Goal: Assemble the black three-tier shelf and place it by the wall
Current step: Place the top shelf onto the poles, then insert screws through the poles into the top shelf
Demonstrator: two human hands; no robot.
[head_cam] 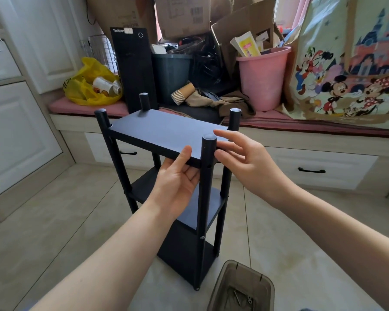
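Note:
The black three-tier shelf [166, 131] stands upright on the tiled floor in front of me, with four round posts and three boards. My left hand [177, 180] holds the near edge of the top board, thumb on top and fingers underneath. Just left of my right hand is the near right post [208, 167], whose top sticks up above the board. My right hand [245, 162] hovers beside that post with fingers spread and relaxed, holding nothing; I cannot tell if the fingertips touch it.
A brown plastic tray [220, 288] with screws lies on the floor at the near right. Behind the shelf runs a low window bench with drawers [312, 169], piled with boxes, a pink bucket [263, 79], a yellow bag [88, 86] and a cartoon bag. White cabinets stand at the left.

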